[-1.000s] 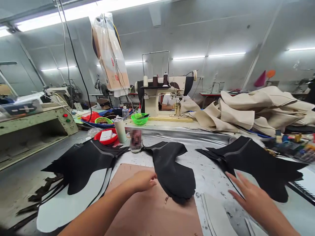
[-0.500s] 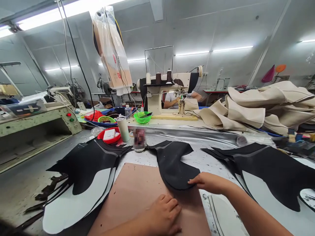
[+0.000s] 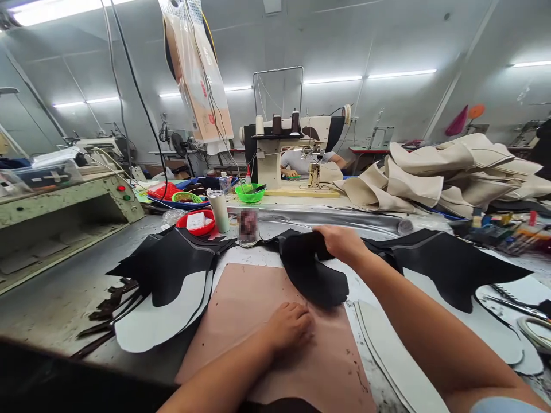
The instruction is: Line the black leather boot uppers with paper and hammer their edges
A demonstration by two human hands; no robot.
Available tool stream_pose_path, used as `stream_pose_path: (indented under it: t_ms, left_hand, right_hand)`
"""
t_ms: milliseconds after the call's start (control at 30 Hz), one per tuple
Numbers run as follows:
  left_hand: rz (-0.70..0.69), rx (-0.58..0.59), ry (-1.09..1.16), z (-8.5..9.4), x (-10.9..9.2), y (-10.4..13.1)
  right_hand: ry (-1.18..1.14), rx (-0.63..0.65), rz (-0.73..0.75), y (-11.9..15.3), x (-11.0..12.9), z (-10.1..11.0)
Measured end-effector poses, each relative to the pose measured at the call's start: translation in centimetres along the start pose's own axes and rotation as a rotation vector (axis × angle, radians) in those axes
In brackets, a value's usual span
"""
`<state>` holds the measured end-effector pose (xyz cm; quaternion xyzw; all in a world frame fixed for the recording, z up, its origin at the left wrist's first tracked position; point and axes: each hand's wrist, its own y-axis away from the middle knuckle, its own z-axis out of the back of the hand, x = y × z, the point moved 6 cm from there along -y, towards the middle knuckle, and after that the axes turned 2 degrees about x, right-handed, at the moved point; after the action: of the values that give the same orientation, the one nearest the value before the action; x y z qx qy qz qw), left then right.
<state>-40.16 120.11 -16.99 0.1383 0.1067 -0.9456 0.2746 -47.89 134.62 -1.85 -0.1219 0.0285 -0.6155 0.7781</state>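
My right hand (image 3: 342, 244) grips the upper end of a black curved fabric piece (image 3: 316, 281), which it has folded up off the work surface. The piece's rounded lower end overlaps the far edge of a pinkish-brown board (image 3: 241, 310). On that board rests my left hand (image 3: 293, 327), palm down, with loosely bent fingers and nothing visible in them. To the left lies a stack of black and white cut pieces (image 3: 172, 275). A similar stack (image 3: 447, 258) is at the right, beyond my right forearm. Pale curved strips (image 3: 383, 350) lie beside the board.
Behind the fabric stand a glass mug (image 3: 248, 229), a white tumbler (image 3: 218, 211) and a red bowl (image 3: 196, 223). Farther back are a sewing machine (image 3: 275, 163), a person at work, and piled beige pieces (image 3: 413, 183). Scissors (image 3: 519, 304) and a tape roll (image 3: 538, 332) lie right.
My right hand has moved from the black piece's lower edge up to its far end, which is now lifted and folded. My left hand stays on the board. The view has shifted slightly.
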Motion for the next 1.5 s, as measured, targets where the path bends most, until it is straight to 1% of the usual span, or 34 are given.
stream_pose_path:
  t_ms: [33,67,100,133,167,233,267,300,333,367,400,467,500,533,567,633,733,767,833,867,933,1000,1033,1100,1167,1267,1367,1433,1500]
  left_hand:
    - [0.049,-0.038,0.023,0.4,0.4,0.3]
    - [0.105,-0.082,0.04,1.0,0.8,0.8]
    - [0.168,-0.131,0.051,1.7,1.4,1.5]
    - [0.234,-0.181,0.057,2.4,1.9,2.3]
    - [0.307,-0.236,0.062,3.2,2.4,3.4]
    - [0.446,-0.342,0.066,4.5,3.3,5.6]
    - [0.496,-0.388,0.067,4.9,3.4,6.6]
    - [0.514,-0.416,0.07,5.2,3.2,7.3]
    - [0.492,-0.416,0.071,5.2,2.8,7.7]
    - [0.431,-0.382,0.065,4.9,2.1,7.8]
    - [0.336,-0.309,0.052,4.3,1.2,7.5]
    - [0.115,-0.083,0.01,2.5,-0.8,6.7]
    - [0.033,0.033,-0.012,1.5,-1.6,6.5]
    - [-0.014,0.126,-0.031,0.6,-2.0,6.3]
    - [-0.032,0.192,-0.045,0.1,-2.2,6.2]
    - [-0.009,0.248,-0.073,-0.4,-2.1,6.0]
    - [0.035,0.263,-0.106,-0.1,-2.0,5.9]
    - [0.043,0.265,-0.112,0.1,-2.1,6.0]
    - [0.056,0.276,-0.12,0.4,-2.3,6.3]
    - [0.062,0.289,-0.124,0.5,-2.4,6.5]
    - [0.073,0.321,-0.127,0.7,-2.6,6.8]
    - [0.085,0.327,-0.129,1.1,-2.9,6.6]
    - [0.083,0.318,-0.132,1.3,-3.1,6.3]
    - [0.053,0.274,-0.16,2.1,-3.9,5.1]
    - [-0.02,0.21,-0.211,2.9,-5.3,3.3]
    - [-0.198,0.127,-0.282,3.1,-8.4,0.3]
    - [-0.399,0.102,-0.332,1.7,-11.7,-1.9]
    - [-0.508,0.099,-0.356,0.1,-13.4,-2.8]
    - [-0.584,0.118,-0.362,-1.5,-14.8,-3.3]
  right_hand:
    - [0.029,-0.132,0.078,1.1,1.5,1.2]
    - [0.056,-0.251,0.192,2.8,3.2,1.9]
    - [0.08,-0.343,0.326,5.0,5.1,2.1]
    - [0.094,-0.385,0.46,7.5,6.8,1.6]
    - [0.093,-0.375,0.559,10.0,8.3,0.5]
    - [0.054,-0.276,0.672,14.8,10.2,-2.8]
    - [0.006,-0.193,0.692,16.8,10.7,-4.7]
    - [-0.063,-0.091,0.691,18.5,10.9,-6.6]
    - [-0.134,-0.002,0.667,19.7,10.9,-8.4]
    - [-0.197,0.056,0.604,20.5,10.5,-10.0]
    - [-0.24,0.083,0.498,20.7,9.7,-11.3]
    - [-0.248,0.06,0.214,20.2,7.6,-13.2]
    - [-0.223,0.042,0.082,19.6,6.6,-13.9]
    - [-0.192,0.041,-0.008,19.0,5.9,-14.6]
    - [-0.167,0.063,-0.046,18.2,5.6,-15.1]
    - [-0.155,0.154,-0.009,16.6,5.8,-15.9]
    - [-0.198,0.263,0.094,15.0,6.1,-15.5]
    - [-0.221,0.275,0.117,14.8,5.9,-15.0]
    - [-0.26,0.239,0.105,15.3,4.4,-13.7]
    - [-0.267,0.204,0.061,16.0,3.1,-13.1]
    - [-0.244,0.145,-0.098,18.3,-0.4,-12.2]
    - [-0.198,0.178,-0.26,21.3,-3.9,-12.4]
    - [-0.186,0.205,-0.312,22.8,-5.3,-12.6]
    - [-0.205,0.215,-0.362,25.1,-7.1,-12.9]
    - [-0.264,0.201,-0.368,26.3,-7.7,-13.0]
    - [-0.36,0.217,-0.36,26.3,-7.5,-13.0]
    - [-0.397,0.247,-0.34,25.8,-7.3,-12.8]
    - [-0.385,0.265,-0.328,25.6,-7.4,-12.7]
    - [-0.376,0.285,-0.32,25.7,-7.6,-12.7]
